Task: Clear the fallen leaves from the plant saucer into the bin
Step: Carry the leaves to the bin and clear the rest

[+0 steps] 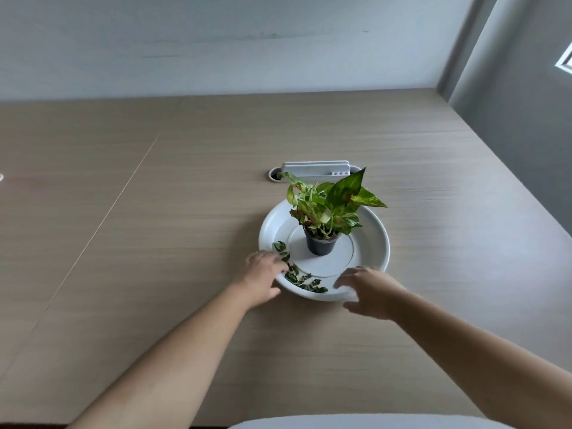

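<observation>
A round white saucer (373, 239) lies on the wooden table, with a small leafy plant in a black pot (320, 247) standing at its middle. Several fallen green leaves (301, 278) lie along the saucer's near-left inner rim. My left hand (263, 274) rests at the saucer's left rim, fingertips touching the leaves; whether it pinches any is unclear. My right hand (370, 291) hovers over the saucer's near right rim with fingers spread and nothing in it.
A white cable box (315, 168) sits behind the plant beside a round grommet hole (275, 174). The wooden table (154, 227) stretches left and back to a pale wall. A white curved edge (340, 422) shows at the bottom of the view.
</observation>
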`<state>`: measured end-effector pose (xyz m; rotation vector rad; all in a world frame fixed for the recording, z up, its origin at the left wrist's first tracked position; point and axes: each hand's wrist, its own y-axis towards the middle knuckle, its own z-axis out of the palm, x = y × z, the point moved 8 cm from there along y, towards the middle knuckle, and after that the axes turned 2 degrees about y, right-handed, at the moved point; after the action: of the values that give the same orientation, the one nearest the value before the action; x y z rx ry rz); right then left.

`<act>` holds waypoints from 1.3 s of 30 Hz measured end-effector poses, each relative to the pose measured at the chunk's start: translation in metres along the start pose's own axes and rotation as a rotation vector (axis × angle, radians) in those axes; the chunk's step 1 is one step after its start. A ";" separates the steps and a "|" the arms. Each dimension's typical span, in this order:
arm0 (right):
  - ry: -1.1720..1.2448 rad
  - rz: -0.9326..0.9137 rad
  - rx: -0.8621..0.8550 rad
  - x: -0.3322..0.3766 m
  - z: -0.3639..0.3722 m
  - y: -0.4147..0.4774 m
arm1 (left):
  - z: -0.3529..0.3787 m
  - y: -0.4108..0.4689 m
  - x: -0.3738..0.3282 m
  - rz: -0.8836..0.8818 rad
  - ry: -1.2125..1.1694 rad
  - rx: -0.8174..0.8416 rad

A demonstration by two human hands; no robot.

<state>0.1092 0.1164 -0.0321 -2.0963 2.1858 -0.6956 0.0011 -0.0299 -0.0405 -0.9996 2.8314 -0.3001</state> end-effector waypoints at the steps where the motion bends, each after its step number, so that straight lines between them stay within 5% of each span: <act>1: 0.025 -0.020 0.020 0.011 0.007 0.002 | -0.002 0.003 0.007 -0.018 0.001 0.015; 12: -0.030 0.165 -0.036 -0.062 -0.013 -0.003 | 0.010 0.004 -0.046 0.035 -0.197 0.016; 17: 0.108 0.150 -0.054 -0.039 -0.017 0.012 | 0.002 0.017 -0.040 -0.022 -0.378 0.097; 24: 0.091 0.198 -0.009 -0.020 -0.002 0.042 | 0.012 0.042 -0.052 -0.136 -0.253 0.168; 39: 0.217 0.151 0.011 -0.020 0.019 0.064 | 0.021 0.050 -0.050 -0.180 -0.468 0.106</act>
<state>0.0568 0.1294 -0.0770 -1.9053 2.4111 -0.9581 0.0132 0.0372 -0.0702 -1.1314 2.2909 -0.1983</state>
